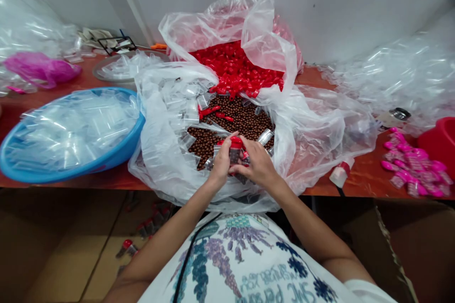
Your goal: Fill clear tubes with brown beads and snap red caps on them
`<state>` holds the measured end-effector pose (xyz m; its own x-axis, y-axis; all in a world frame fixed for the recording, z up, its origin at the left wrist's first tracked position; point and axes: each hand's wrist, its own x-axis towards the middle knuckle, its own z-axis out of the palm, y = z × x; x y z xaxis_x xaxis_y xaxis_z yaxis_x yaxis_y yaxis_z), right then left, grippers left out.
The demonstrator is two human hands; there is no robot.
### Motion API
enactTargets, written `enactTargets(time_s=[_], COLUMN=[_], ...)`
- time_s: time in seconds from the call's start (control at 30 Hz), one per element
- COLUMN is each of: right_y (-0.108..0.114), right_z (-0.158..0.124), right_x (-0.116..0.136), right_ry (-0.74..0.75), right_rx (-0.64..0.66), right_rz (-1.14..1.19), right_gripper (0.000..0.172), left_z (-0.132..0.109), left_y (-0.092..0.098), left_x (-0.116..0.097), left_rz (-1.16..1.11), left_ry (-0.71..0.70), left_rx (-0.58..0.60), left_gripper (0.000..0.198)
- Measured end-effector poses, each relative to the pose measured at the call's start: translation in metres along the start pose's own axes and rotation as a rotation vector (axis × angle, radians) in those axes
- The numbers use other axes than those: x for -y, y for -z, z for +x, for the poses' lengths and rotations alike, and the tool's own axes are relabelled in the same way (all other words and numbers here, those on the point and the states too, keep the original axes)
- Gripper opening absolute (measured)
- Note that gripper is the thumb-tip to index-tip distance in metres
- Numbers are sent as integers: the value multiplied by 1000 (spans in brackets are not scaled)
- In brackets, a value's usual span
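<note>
Grip: left hand [221,163] and right hand [259,165] are both closed on one small clear tube [234,154], fingers wrapped round its body from either side. Tube is upright, with a red cap [236,142] on top. Left thumb lies against the cap. Dark contents show through the tube wall; cannot tell more. Something red shows at the right fingertips, too hidden to identify.

Position: tube is held just above the near edge of a heap of brown balls [245,120], not touching it.

Surroundings: balls lie in an opened clear plastic bag [170,104] on the bench [362,175]. Loose red caps [234,68] are piled behind the balls, in their own clear bag. Empty clear tubes [265,137] lie on the balls, just beside the right hand.

Left of the bag: blue basin [117,158] filled with clear tubes. Far left: pink bag [40,68].

Right of the bag: one capped tube [340,173] lying on the bench edge. Further right: pink items [415,168] spread near a red bowl [441,142].

Below the bench: cardboard box [71,255] holding a few red-capped tubes.
</note>
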<state>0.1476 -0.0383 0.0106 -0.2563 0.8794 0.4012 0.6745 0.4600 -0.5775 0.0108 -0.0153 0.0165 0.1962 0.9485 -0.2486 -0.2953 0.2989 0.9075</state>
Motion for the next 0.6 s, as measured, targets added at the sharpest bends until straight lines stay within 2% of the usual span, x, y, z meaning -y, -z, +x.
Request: enactTargets(time_s=[0.07,0.17,0.4,0.6], right_y=[3,5,6,8], right_z=[0,1,7,11], right_x=[0,-3,-6,-4], right_ry=[72,126,187,181], right_rx=[42,61,67,45], right_rz=[-111,-196,-239,-286], right_gripper=[87,86,74,70], left_z=[0,1,4,5], left_y=[-1,-2,-5,-6], left_x=[0,-3,-7,-3], left_rz=[-70,-108,-73,-107], left_ry=[44,94,131,147], left_rx=[30,45,61,89], left_gripper=[68,74,57,59])
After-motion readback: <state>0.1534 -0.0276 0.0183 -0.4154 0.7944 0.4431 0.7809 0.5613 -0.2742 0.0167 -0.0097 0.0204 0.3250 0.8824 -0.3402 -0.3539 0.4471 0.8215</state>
